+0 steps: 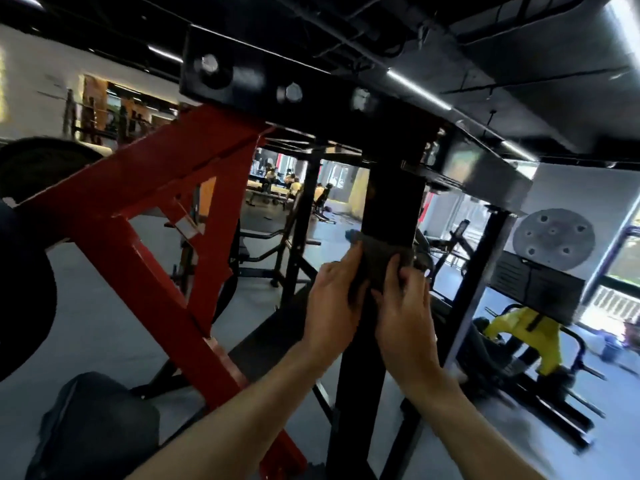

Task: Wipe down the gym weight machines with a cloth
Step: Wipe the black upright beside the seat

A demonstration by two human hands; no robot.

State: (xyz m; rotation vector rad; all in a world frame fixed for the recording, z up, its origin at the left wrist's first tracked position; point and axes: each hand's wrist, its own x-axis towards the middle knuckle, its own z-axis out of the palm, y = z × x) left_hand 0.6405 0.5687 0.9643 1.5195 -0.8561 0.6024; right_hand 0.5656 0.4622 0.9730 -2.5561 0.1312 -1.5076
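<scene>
A black upright post of a weight machine stands right in front of me, under a black crossbeam with bolts. A dark grey cloth is wrapped across the post at about chest height. My left hand grips the cloth's left side against the post. My right hand holds its right side, thumb on the front. Both forearms reach up from the bottom of the view.
A red angled frame of the same machine rises to the left, with a black weight plate at the far left. A grey weight plate hangs on a rack at right, above a yellow machine. People sit far behind.
</scene>
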